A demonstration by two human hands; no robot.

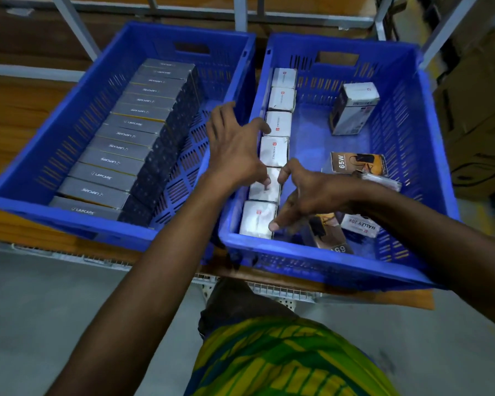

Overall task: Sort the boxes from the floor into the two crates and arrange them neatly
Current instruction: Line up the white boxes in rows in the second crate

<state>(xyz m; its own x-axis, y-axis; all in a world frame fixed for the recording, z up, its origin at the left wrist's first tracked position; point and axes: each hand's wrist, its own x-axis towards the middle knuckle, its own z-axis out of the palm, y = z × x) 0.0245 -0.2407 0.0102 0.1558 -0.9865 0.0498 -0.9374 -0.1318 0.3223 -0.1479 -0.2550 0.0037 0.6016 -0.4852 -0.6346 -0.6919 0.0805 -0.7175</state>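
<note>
Reaching into the right crate [312, 261], the person's right hand [306, 195], fingers loosely bent and gripping nothing, nudges the side of the row of white boxes [275, 151]. Just beyond it the left hand [235, 150] lies spread on that row. Loose cartons [357, 164] lie right of the right hand; left of the left hand, grey boxes [106, 158] line the left crate [69, 217]

You face a wooden surface [12, 118] on a metal rack [75, 24]; grey floor [55, 295] lies below it, and cardboard cartons [475, 110] stand to its right.
</note>
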